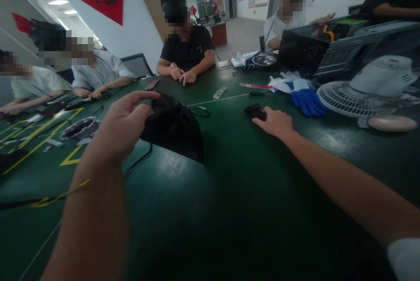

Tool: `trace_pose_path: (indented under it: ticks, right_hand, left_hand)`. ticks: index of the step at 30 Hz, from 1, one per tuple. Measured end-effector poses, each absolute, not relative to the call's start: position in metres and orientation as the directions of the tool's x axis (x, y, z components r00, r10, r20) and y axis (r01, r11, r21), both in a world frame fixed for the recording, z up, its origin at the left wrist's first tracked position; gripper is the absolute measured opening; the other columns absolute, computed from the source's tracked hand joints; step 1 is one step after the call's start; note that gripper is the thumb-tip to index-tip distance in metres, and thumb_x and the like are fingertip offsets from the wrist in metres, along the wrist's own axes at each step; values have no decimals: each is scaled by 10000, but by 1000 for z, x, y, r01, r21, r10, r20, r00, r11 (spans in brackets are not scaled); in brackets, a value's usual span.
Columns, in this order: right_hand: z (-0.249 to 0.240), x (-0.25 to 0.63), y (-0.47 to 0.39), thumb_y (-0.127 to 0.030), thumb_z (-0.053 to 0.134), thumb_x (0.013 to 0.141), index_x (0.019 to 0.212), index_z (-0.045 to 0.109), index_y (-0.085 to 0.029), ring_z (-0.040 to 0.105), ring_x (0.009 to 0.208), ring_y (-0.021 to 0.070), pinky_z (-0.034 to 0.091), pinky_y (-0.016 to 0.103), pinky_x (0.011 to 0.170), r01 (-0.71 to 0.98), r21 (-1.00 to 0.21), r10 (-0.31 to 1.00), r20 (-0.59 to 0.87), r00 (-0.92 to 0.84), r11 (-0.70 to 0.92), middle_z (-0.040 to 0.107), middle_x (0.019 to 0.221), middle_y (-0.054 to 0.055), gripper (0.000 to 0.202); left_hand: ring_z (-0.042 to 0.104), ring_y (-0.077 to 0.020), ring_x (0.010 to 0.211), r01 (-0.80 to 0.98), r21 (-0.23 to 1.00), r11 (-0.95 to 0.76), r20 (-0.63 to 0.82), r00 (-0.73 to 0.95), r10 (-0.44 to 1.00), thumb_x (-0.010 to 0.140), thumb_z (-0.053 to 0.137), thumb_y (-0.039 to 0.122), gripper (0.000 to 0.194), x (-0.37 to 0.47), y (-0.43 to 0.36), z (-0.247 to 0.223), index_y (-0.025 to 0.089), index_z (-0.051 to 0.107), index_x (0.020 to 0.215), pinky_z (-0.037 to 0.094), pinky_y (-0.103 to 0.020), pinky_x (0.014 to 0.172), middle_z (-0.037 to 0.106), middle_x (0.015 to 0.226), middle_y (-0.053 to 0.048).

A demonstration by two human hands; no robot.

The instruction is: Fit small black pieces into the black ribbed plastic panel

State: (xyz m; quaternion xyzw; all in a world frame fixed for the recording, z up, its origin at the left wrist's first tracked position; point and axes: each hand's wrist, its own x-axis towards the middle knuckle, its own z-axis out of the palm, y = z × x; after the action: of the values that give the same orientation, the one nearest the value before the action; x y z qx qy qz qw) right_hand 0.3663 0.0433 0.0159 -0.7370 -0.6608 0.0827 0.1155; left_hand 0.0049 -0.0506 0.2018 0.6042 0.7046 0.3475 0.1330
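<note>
My left hand (126, 119) is closed on the upper left edge of a dark, flat-sided black object (175, 125), thumb and index finger pinching it. The object is tilted above the green table (216, 211), and its far side is hidden. Further right, my right hand (275, 122) rests low at the table with its fingers round a small black item (254, 110). Part of that item sticks out beyond the fingertips, and I cannot make out what it is.
A white fan (344, 97), blue gloves (308, 102), a metal bowl (264, 59) and a grey metal case (348, 53) stand at the right. Cables and a clear plastic bag (80, 128) lie left. Several people sit around the table, one (187, 49) opposite.
</note>
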Motion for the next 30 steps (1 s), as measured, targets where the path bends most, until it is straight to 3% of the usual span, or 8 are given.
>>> trace_pose_path:
  ticks: [3, 8, 12, 15, 19, 23, 26, 30]
  right_hand:
    - [17, 366, 42, -727, 499, 955, 1318, 651, -205, 711, 1033, 359, 544, 458, 810, 954, -284, 994, 20, 108, -98, 760, 1181, 182, 653]
    - [19, 365, 41, -726, 504, 956, 1332, 647, -203, 708, 1037, 365, 542, 469, 819, 954, -278, 993, 12, 118, -110, 758, 1180, 185, 660]
    - [18, 366, 41, -710, 509, 961, 1350, 640, -202, 709, 1043, 361, 538, 467, 826, 952, -285, 993, 5, 116, -110, 754, 1190, 181, 653]
    - [17, 366, 41, -731, 519, 946, 1344, 652, -212, 712, 1058, 374, 534, 461, 819, 953, -278, 991, 17, 132, -122, 758, 1195, 183, 668]
    - [17, 364, 40, -764, 517, 927, 1340, 666, -214, 712, 1089, 399, 528, 470, 822, 954, -261, 987, 25, 161, -150, 761, 1211, 193, 704]
    - [18, 364, 39, -733, 514, 940, 1345, 665, -217, 710, 1099, 397, 524, 464, 819, 952, -263, 985, 31, 170, -156, 764, 1216, 187, 673]
    - [17, 365, 40, -719, 516, 946, 1316, 676, -222, 710, 1090, 392, 520, 458, 813, 951, -268, 985, 30, 168, -154, 769, 1199, 181, 640]
    - [16, 366, 41, -729, 514, 946, 1318, 676, -222, 714, 1077, 385, 519, 454, 811, 950, -267, 984, 29, 177, -163, 766, 1194, 186, 649]
  left_hand:
    - [517, -167, 696, 609, 776, 163, 72, -342, 937, 854, 570, 291, 428, -21, -55, 175, 248, 720, 1253, 389, -267, 591, 573, 755, -5]
    - [616, -182, 713, 329, 886, 328, -235, -291, 927, 761, 612, 256, 551, -45, -62, 118, 262, 635, 1311, 491, -285, 600, 638, 862, -1]
    - [677, -219, 699, 475, 781, 406, -316, -260, 912, 778, 680, 373, 795, -54, -63, 83, 256, 469, 1536, 511, -296, 575, 699, 878, -23]
    - [694, -254, 692, 674, 656, 340, -274, -207, 939, 834, 669, 502, 884, -60, -59, 68, 209, 406, 1625, 539, -334, 589, 715, 870, -58]
    - [752, -309, 851, 863, 470, 185, -129, -140, 982, 897, 589, 555, 807, -62, -52, 60, 210, 481, 1618, 602, -431, 833, 782, 1056, -117]
    - [751, -377, 1109, 940, 305, 153, -126, -119, 985, 964, 496, 564, 758, -50, -45, 61, 244, 469, 1651, 555, -498, 1011, 774, 1299, -154]
    - [695, -420, 1266, 975, 204, 89, -91, -72, 993, 1011, 402, 589, 739, -42, -43, 58, 273, 433, 1678, 524, -538, 1067, 709, 1445, -170]
    - [721, -408, 1178, 993, 120, -10, -89, 21, 996, 1020, 367, 623, 725, -41, -40, 56, 320, 436, 1675, 563, -537, 998, 672, 1426, -168]
